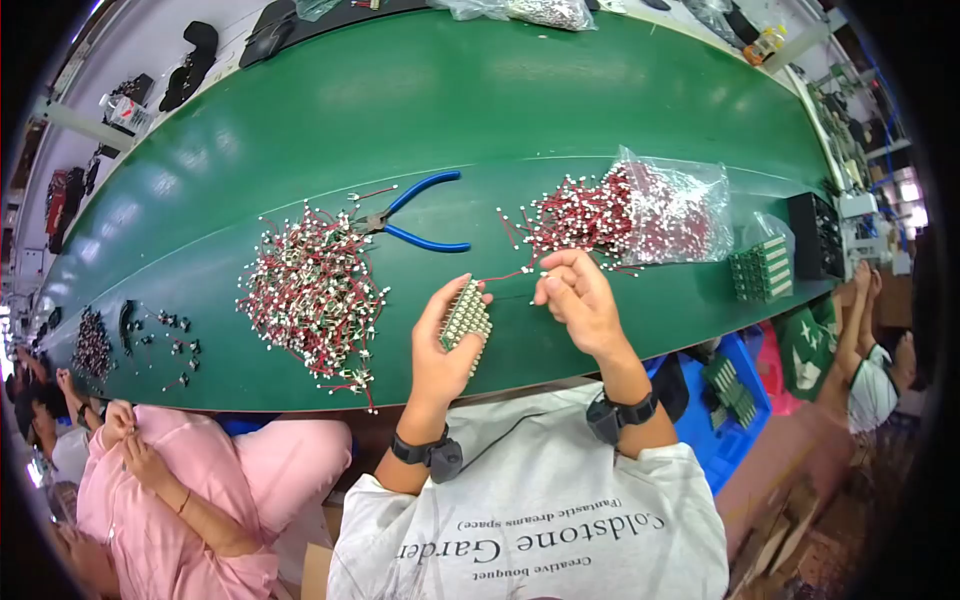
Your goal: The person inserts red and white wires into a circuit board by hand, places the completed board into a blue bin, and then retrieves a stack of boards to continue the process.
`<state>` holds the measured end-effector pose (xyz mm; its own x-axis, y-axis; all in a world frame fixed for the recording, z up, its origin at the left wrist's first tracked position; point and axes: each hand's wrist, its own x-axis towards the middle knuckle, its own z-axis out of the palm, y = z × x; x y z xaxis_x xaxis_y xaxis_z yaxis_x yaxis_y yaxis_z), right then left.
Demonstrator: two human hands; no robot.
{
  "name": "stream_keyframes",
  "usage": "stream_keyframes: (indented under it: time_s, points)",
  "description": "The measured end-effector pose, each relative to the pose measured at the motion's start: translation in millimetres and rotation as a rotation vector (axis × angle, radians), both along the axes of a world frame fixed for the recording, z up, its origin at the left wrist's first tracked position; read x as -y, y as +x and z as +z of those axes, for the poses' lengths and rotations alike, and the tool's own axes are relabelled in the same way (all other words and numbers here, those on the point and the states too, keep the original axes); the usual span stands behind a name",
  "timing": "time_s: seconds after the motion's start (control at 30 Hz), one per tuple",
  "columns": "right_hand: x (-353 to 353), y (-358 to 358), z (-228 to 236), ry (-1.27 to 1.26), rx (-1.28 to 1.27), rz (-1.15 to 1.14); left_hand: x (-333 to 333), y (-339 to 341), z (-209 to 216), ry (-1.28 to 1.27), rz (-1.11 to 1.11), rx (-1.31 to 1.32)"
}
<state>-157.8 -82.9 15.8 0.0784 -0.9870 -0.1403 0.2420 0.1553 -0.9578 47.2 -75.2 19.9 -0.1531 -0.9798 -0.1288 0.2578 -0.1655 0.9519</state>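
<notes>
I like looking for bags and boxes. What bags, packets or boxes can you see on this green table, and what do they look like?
Clear plastic bag: on the table's right side, crinkly, spilling red wires with white ends.
Second clear bag: far edge of the table, lumpy, speckled contents.
Black box: right edge, square with dark compartments.
Small bottle: far right corner, yellowish; its label is too small to tell.

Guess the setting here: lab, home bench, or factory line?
Probably a small electronics assembly line. A long green work surface holds piles of red wired connectors, blue-handled pliers and stacked green circuit boards, and other people sit working on both sides.
</notes>
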Motion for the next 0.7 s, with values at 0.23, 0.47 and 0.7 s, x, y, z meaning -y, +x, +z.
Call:
stream_keyframes:
  time_s: [0.23,0.47,0.7]
  points:
    - [-9.3,25.4,29.6,-0.203,-0.343,-0.052,-2.5,-0.1,4.6,-0.067,0.048,0.053]
    - [-12.9,37.0,34.2,-0.474,-0.576,-0.082,-4.6,-10.3,6.4,-0.176,0.026,0.108]
    - [-10.3,43.4,38.1,-0.52,-0.631,-0.111,-7.3,-10.7,5.9,-0.245,0.0,0.14]
